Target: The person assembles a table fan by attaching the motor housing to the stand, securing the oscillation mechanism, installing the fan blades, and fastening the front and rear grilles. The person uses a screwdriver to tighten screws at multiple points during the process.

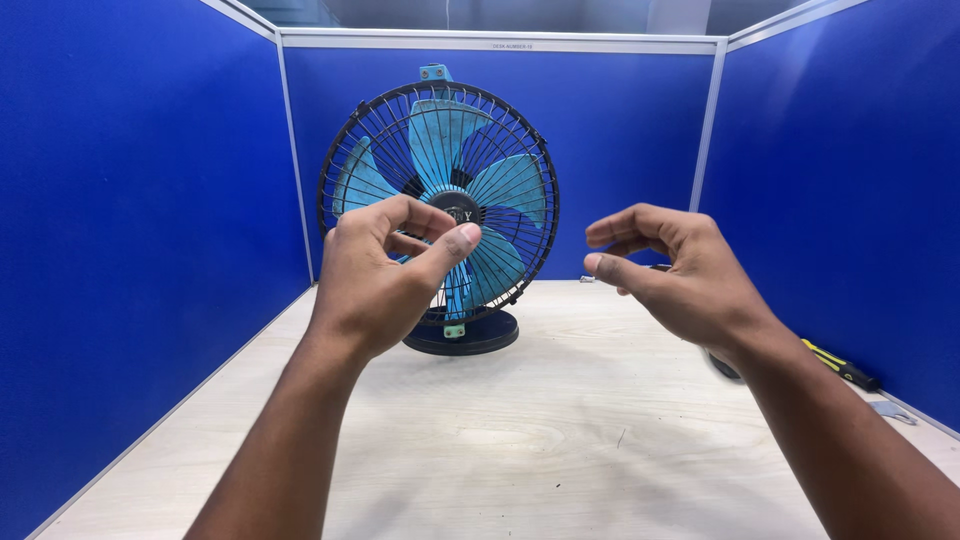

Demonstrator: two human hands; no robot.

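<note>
**Both hands raised before the fan**

The left hand point(385, 270) hovers in front of the table fan point(440, 210), fingers curled loosely, thumb out, grasping nothing. The right hand point(680, 275) hangs to the fan's right, fingers half-curled and empty too. The fan stands upright at the back of the wooden surface point(540, 430), black guard closed over blue blades. A yellow-handled screwdriver point(840, 365) lies untouched by the right partition.

Office cubicle turned work bench: blue partition panels point(130, 200) with pale metal trim box in three sides of a light wooden desk point(520, 430). A yellow-and-black hand tool point(840, 365) (probably a screwdriver) lies by the right panel.
</note>
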